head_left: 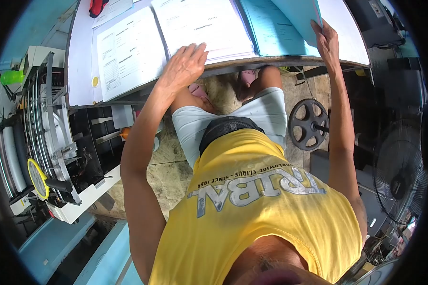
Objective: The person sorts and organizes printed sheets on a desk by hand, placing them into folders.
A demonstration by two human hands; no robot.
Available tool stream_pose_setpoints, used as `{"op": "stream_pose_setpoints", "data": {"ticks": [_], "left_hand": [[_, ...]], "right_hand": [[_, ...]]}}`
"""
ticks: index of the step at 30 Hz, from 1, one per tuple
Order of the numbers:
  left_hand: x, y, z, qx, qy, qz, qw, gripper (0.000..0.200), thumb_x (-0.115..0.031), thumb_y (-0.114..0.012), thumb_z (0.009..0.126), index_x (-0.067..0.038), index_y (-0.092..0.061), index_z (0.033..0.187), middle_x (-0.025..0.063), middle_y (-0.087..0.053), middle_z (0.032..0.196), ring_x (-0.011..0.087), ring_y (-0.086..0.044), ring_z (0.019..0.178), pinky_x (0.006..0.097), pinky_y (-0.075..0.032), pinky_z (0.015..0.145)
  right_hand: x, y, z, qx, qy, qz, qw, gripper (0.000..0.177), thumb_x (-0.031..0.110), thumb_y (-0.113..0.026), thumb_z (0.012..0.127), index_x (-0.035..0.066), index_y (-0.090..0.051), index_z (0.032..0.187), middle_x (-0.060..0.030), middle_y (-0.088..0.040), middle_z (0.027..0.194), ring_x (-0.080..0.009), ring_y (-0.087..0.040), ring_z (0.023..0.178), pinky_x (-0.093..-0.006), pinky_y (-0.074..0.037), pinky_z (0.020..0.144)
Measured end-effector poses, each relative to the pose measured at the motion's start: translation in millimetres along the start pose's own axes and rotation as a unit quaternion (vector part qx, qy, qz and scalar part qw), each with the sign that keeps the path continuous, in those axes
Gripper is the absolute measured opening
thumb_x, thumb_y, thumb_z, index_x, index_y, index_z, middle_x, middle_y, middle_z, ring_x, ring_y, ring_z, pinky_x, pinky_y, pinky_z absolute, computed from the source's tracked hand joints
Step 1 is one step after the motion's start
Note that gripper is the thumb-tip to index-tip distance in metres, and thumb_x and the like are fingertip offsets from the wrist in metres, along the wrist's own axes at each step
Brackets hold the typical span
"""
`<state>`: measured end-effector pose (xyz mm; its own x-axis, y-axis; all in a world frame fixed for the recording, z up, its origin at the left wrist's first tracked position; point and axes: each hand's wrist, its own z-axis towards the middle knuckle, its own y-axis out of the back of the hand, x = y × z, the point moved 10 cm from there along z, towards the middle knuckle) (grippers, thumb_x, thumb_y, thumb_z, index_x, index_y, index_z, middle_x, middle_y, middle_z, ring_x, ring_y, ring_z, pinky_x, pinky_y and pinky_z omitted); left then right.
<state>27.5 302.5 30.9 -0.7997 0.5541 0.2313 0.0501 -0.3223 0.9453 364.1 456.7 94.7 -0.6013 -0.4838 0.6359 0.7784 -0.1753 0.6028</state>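
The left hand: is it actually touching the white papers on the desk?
Touching. The head view shows the left hand lying flat, palm down, on the white papers, with its fingers spread over their near edge.

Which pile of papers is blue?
The rightmost pile, gripped by the right hand. The middle pile under the left hand and the sheets beside it are white.
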Motion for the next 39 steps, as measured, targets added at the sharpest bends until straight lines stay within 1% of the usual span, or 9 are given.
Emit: {"op": "stream_pose_setpoints", "data": {"ticks": [6,8,15,23,26,28,31,34,39], "left_hand": [[-3,7,-18,-0.087,0.013,-0.009,0.996,0.027,-0.014,-0.069,0.093,-0.006,-0.074,0.118,0.0062,-0.064,0.137,0.0273,-0.063,0.125,0.0523,-0.050,0.105],[-6,6,-26,-0.118,0.018,-0.002,0.993,0.021,-0.014,-0.070,0.092,-0.008,-0.076,0.111,0.0043,-0.069,0.130,0.0257,-0.065,0.121,0.0519,-0.050,0.104],[2,20,-33,-0.179,0.102,-0.080,0.975,0.007,-0.015,-0.078,0.085,-0.010,-0.077,0.091,0.0003,-0.075,0.111,0.0210,-0.069,0.108,0.0452,-0.053,0.091],[-15,103,-11,-0.336,0.110,0.062,0.933,0.018,-0.027,-0.073,0.090,-0.013,-0.076,0.101,0.0050,-0.070,0.111,0.0254,-0.063,0.107,0.0522,-0.048,0.096],[-84,88,17,-0.285,-0.022,0.009,0.958,0.025,-0.032,-0.077,0.088,-0.013,-0.076,0.104,0.0043,-0.071,0.117,0.0248,-0.063,0.111,0.0486,-0.049,0.093],[-118,71,52,-0.241,-0.071,-0.039,0.967,0.032,-0.034,-0.075,0.088,-0.010,-0.075,0.109,0.0063,-0.070,0.120,0.0248,-0.062,0.113,0.0479,-0.048,0.096],[-121,44,101,-0.185,-0.024,-0.061,0.981,0.050,-0.035,-0.072,0.089,-0.003,-0.066,0.128,0.0108,-0.063,0.133,0.0272,-0.056,0.126,0.0556,-0.042,0.105],[-120,8,129,-0.151,0.000,-0.043,0.988,0.055,-0.036,-0.067,0.092,0.000,-0.060,0.133,0.0129,-0.060,0.137,0.0287,-0.052,0.131,0.0632,-0.038,0.107],[-134,-2,124,-0.184,-0.045,-0.022,0.982,0.028,-0.019,-0.067,0.087,-0.002,-0.070,0.109,0.0086,-0.065,0.110,0.0232,-0.061,0.106,0.0616,-0.047,0.096]], "right_hand": [[46,-78,31,0.064,0.019,-0.162,0.984,0.024,0.002,-0.064,0.088,0.003,-0.070,0.111,-0.0158,-0.071,0.087,-0.0301,-0.069,0.072,-0.0403,-0.055,0.066],[92,-119,21,0.061,0.189,-0.168,0.966,0.032,0.012,-0.064,0.091,0.012,-0.068,0.123,-0.0139,-0.074,0.080,-0.0276,-0.073,0.072,-0.0411,-0.058,0.067],[168,-191,-50,0.199,0.317,-0.205,0.904,0.034,0.008,-0.062,0.086,0.007,-0.069,0.119,-0.0124,-0.075,0.084,-0.0304,-0.074,0.072,-0.0397,-0.059,0.064],[172,-202,-53,0.265,0.328,-0.225,0.879,0.023,0.020,-0.066,0.088,0.005,-0.068,0.105,-0.0113,-0.073,0.087,-0.0308,-0.074,0.078,-0.0416,-0.058,0.072],[185,-207,-27,0.332,0.321,-0.330,0.823,0.037,0.012,-0.068,0.086,0.008,-0.065,0.124,-0.0115,-0.074,0.108,-0.0285,-0.073,0.097,-0.0416,-0.058,0.084],[215,-180,-17,0.132,0.483,-0.282,0.818,0.012,0.014,-0.061,0.089,0.008,-0.066,0.099,-0.0064,-0.074,0.089,-0.0257,-0.074,0.080,-0.0366,-0.059,0.074],[228,-138,3,0.190,0.501,-0.302,0.788,0.021,0.012,-0.060,0.089,0.007,-0.067,0.107,-0.0078,-0.073,0.101,-0.0250,-0.071,0.092,-0.0375,-0.058,0.083],[204,-86,9,0.154,0.522,-0.270,0.794,0.026,0.023,-0.057,0.086,0.005,-0.063,0.104,-0.0092,-0.068,0.099,-0.0253,-0.068,0.091,-0.0380,-0.055,0.083],[45,-40,4,0.138,0.359,-0.358,0.851,0.045,-0.004,-0.062,0.087,0.012,-0.067,0.129,-0.0087,-0.074,0.121,-0.0291,-0.072,0.108,-0.0400,-0.060,0.095]]}}
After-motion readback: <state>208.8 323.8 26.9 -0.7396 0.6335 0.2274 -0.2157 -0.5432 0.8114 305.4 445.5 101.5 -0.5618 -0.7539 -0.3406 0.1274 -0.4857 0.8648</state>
